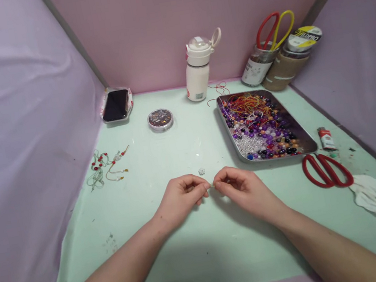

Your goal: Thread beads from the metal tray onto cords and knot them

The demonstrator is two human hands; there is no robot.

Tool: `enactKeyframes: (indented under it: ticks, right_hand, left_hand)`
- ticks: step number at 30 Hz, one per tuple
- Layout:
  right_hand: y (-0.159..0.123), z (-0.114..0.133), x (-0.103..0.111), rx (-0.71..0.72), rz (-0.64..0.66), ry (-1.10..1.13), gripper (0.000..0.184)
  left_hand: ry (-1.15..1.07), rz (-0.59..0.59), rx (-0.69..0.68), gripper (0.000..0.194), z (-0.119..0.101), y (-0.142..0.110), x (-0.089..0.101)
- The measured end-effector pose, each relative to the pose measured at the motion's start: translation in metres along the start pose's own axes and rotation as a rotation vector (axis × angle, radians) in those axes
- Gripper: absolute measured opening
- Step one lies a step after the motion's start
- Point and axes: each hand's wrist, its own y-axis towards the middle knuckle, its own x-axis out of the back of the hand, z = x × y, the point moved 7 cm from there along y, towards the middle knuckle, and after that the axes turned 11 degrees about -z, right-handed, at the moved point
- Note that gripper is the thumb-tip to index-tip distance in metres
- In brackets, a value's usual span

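Observation:
Over the middle of the table, my left hand (185,197) and my right hand (241,190) meet almost fingertip to fingertip, both closed in a pinch. A short bit of thin yellowish cord (212,185) shows between them; the rest is hidden by the fingers. Just beyond the fingertips lies a small clear, flower-like bead piece (202,171). To the right of it stands a metal tray (302,134) full of purple, black, clear and orange beads, with a tangle of orange and red cords (248,104) on top.
Beaded cords (105,164) lie at left, behind them a phone (116,106). A round tin (160,119) and a white bottle (197,72) stand at the back. Right are red-handled scissors (328,170), a lighter (326,139), a white glove (373,194) and a jar (257,69).

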Motion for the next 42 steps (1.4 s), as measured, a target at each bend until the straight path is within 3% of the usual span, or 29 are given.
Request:
enactKeyframes:
  ticks: [8,15,18,22,24,28,31,35,39,42]
  right_hand:
    - [0.0,-0.005,-0.001,-0.011,0.0,0.006,0.013]
    - [-0.003,-0.01,-0.005,-0.028,0.033,0.078,0.014]
    - [-0.004,-0.006,-0.004,0.083,0.0,0.052,0.019]
    - [-0.006,0.006,-0.004,0.327,-0.024,-0.153,0.004]
    - [-0.007,0.011,-0.002,0.43,-0.07,-0.211,0.011]
    - [-0.01,0.02,0.002,0.586,-0.201,-0.366,0.009]
    - [-0.013,0.023,-0.002,0.669,-0.19,-0.481,0.009]
    - [-0.016,0.027,-0.006,0.726,-0.154,-0.517,0.009]
    - [-0.015,0.028,-0.006,0.718,-0.13,-0.46,0.013]
    - [-0.013,0.024,-0.008,0.66,-0.055,-0.394,0.014]
  left_hand:
    - [-0.003,0.115,0.03,0.018,0.004,-0.001,-0.009]
    - [-0.071,0.066,0.041,0.017,0.006,0.002,-0.005]
    - [-0.161,0.014,0.088,0.018,0.01,0.005,0.0]
    - [-0.243,0.001,0.129,0.02,0.013,0.006,0.002]
    - [-0.273,-0.008,0.147,0.019,0.014,0.007,0.003]
    - [-0.384,-0.023,0.202,0.021,0.017,0.009,0.004]
    - [-0.422,-0.034,0.219,0.023,0.019,0.011,0.005]
    - [-0.19,-0.064,0.082,0.019,0.014,0.011,0.009]
    - [0.257,-0.04,-0.291,0.013,-0.007,0.005,0.006]
    - [0.415,0.058,-0.51,0.016,-0.018,-0.004,-0.003]
